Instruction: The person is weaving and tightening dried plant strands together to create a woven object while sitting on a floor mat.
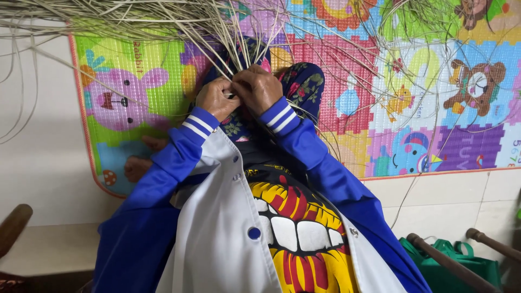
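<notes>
- The left hand (pixel 216 97) and the right hand (pixel 257 87) are pressed together at the knuckles, both closed in a pinch on a bunch of thin pale reed strands (pixel 228 38).
- The strands gather to a tight point between the two hands, just above the person's raised knees, and from there fan upward and outward across the top of the view.
- Which strand each set of fingertips clamps is hard to tell, since the fingers curl inward and hide the contact point.
- Both wrists come out of blue jacket sleeves (pixel 179 157) with white-striped cuffs; the jacket front is white with snap buttons.
- Under the hands lie dark floral trousers (pixel 306 81) over the bent knees.
- A bare foot (pixel 138 168) rests on the left edge of a bright foam play mat (pixel 434 108) printed with cartoon animals.
- The mat lies on a pale tiled floor (pixel 445 201).
- A green bag (pixel 461 263) sits at lower right, with dark wooden poles (pixel 445 263) crossing in front of it.
</notes>
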